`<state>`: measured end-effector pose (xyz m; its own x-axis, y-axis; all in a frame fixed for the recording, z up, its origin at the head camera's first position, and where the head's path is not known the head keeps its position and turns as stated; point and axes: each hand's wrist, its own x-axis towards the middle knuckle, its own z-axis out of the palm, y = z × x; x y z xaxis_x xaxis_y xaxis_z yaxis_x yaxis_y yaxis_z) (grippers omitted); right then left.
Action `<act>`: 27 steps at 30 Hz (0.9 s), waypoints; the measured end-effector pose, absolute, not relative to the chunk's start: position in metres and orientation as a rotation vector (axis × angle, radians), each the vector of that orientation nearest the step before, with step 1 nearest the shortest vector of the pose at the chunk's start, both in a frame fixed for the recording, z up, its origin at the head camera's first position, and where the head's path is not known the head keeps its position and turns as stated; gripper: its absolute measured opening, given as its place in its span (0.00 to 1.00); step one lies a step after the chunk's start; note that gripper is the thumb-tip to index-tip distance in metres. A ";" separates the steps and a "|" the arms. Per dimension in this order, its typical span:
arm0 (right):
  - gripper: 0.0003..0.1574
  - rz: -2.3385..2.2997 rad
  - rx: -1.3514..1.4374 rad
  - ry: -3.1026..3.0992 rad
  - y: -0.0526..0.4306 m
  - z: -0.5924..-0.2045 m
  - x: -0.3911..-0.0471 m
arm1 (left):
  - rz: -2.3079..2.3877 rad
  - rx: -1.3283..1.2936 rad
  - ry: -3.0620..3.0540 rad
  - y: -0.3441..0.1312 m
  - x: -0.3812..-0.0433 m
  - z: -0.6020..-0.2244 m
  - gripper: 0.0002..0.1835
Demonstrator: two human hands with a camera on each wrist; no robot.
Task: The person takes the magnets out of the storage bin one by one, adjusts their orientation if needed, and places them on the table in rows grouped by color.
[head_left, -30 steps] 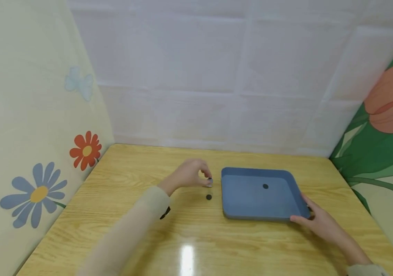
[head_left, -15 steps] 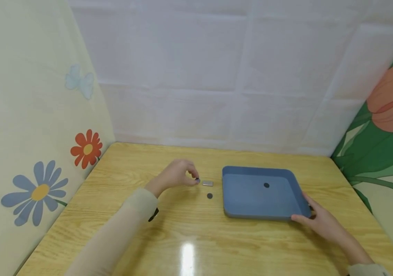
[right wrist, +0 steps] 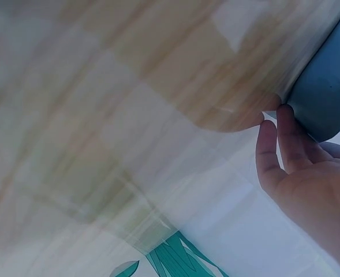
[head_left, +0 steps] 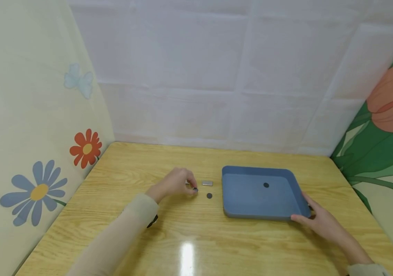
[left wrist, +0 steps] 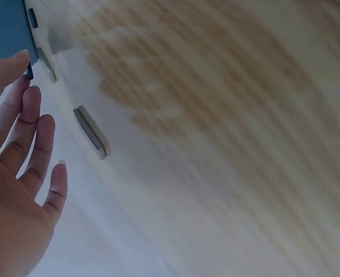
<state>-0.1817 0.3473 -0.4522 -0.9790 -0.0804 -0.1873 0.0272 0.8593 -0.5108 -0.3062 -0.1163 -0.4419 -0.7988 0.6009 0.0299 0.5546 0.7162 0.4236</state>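
Observation:
My left hand (head_left: 175, 182) pinches a small dark disc (left wrist: 29, 71) between thumb and index finger, low over the table. A flat silver rectangular piece (head_left: 207, 183) lies just to the right of those fingertips. Nearer me, a second dark disc (head_left: 209, 195) rests on the wood. The left wrist view also shows another silver bar (left wrist: 90, 131) beside the hand; in the head view the hand mostly hides it. At the right, my right hand (head_left: 317, 219) holds the near right corner of a blue tray (head_left: 251, 214), thumb at the front rim. A third dark disc (head_left: 266, 185) lies inside the tray.
The wooden table (head_left: 238, 249) ends at a white cloth backdrop (head_left: 189, 76). A flowered curtain (head_left: 27, 126) borders the left side, and a tulip-printed one (head_left: 390, 153) the right.
My left hand has moved left from the silver piece with the disc in its fingers, then a little toward me, uncovering that piece. The right hand and tray stay in place.

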 end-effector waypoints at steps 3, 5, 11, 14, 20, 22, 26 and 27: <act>0.66 -0.785 -0.041 2.835 0.347 -0.452 -0.182 | 0.622 0.955 2.810 -0.117 -0.305 -0.445 0.04; 0.67 -0.781 -0.045 2.832 0.348 -0.452 -0.182 | 0.608 0.958 2.809 -0.117 -0.304 -0.447 0.04; 0.67 -0.786 -0.036 2.824 0.348 -0.452 -0.183 | 0.600 0.953 2.785 -0.120 -0.302 -0.449 0.04; 0.67 -0.783 -0.039 2.818 0.348 -0.452 -0.183 | 0.599 0.939 2.783 -0.119 -0.302 -0.448 0.04; 0.66 -0.781 -0.038 2.813 0.348 -0.452 -0.183 | 0.631 0.913 2.789 -0.112 -0.307 -0.442 0.03; 0.67 -0.791 -0.033 2.812 0.348 -0.453 -0.183 | 0.618 0.926 2.790 -0.107 -0.309 -0.438 0.05; 0.67 -0.796 -0.023 2.811 0.348 -0.453 -0.183 | 0.558 1.017 2.795 -0.092 -0.314 -0.428 0.07; 0.67 -0.797 -0.020 2.813 0.348 -0.453 -0.183 | 0.543 1.051 2.797 -0.087 -0.316 -0.426 0.07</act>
<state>-0.1833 0.3479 -0.4530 -0.9763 -0.0720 -0.2042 0.0459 0.8530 -0.5200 -0.3164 -0.0874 -0.4259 -0.7556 0.6545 0.0271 0.6170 0.6972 0.3650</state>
